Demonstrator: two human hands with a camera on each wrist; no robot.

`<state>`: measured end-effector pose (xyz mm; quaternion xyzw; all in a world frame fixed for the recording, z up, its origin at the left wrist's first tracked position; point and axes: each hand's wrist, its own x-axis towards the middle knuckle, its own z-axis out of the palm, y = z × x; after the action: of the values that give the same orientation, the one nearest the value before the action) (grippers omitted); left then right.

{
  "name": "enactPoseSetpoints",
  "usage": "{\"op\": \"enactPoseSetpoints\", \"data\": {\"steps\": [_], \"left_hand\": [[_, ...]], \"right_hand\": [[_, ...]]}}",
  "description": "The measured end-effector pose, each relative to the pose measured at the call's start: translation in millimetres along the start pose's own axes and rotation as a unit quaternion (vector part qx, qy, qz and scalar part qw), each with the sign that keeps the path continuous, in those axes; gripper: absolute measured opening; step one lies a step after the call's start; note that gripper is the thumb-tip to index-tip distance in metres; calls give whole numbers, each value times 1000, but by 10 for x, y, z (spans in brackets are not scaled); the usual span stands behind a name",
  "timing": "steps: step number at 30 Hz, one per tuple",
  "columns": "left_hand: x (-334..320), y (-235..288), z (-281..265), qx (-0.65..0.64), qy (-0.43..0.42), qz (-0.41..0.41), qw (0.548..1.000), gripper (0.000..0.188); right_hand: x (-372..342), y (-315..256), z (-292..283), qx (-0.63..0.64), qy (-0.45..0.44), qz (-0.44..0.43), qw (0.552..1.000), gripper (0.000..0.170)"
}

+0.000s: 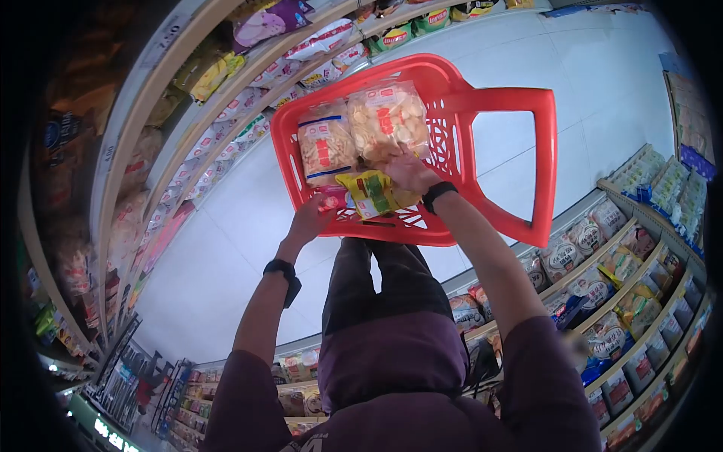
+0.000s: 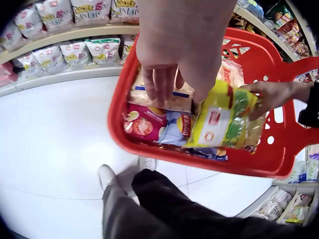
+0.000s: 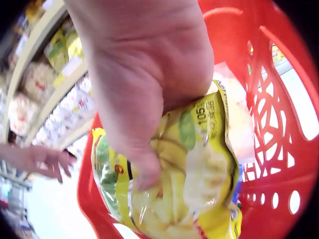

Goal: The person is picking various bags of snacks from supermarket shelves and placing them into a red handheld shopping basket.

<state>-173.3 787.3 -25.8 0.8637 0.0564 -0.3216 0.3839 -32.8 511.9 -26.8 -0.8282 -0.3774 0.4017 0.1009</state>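
Observation:
A yellow-green snack bag (image 1: 367, 193) is in the red basket (image 1: 506, 99), tilted against the other packs. My right hand (image 1: 414, 175) grips it, the thumb pressed on its face in the right wrist view, where the bag (image 3: 174, 174) shows yellow pieces. My left hand (image 1: 310, 220) is at the basket's near left side; in the left wrist view the hand (image 2: 172, 64) hangs over the packs with fingers extended, holding nothing visible. Beneath it lie a dark red tomato-print bag (image 2: 144, 122) and a blue bag (image 2: 175, 127). Two large clear packs (image 1: 325, 147) stand behind.
Shelves of snack bags (image 1: 324, 41) run along the left and far side. More shelves with packs (image 1: 572, 252) stand at the right and behind me. Pale tiled floor (image 1: 233, 233) surrounds the basket; my legs (image 1: 376, 279) are close to its near edge.

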Motion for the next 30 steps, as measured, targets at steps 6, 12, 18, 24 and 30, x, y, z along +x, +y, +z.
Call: {"op": "enactPoseSetpoints", "data": {"steps": [6,12,18,24,30], "left_hand": [[1047,399,544,62,65,52,995,37],[946,582,769,248,16,136,959,50],[757,292,1022,461,-21,201,864,88],[1083,120,1313,424,23,153,893,92],[1028,284,1006,406,-26,138,903,85]], "right_hand": [[193,19,1100,-56,248,142,957,43],[-230,-60,1072,-70,199,44,977,49],[-29,42,1301,-138,154,79,975,55],[406,229,1445,-90,84,144,982,80],[218,169,1292,-5,148,98,984,63]]}}
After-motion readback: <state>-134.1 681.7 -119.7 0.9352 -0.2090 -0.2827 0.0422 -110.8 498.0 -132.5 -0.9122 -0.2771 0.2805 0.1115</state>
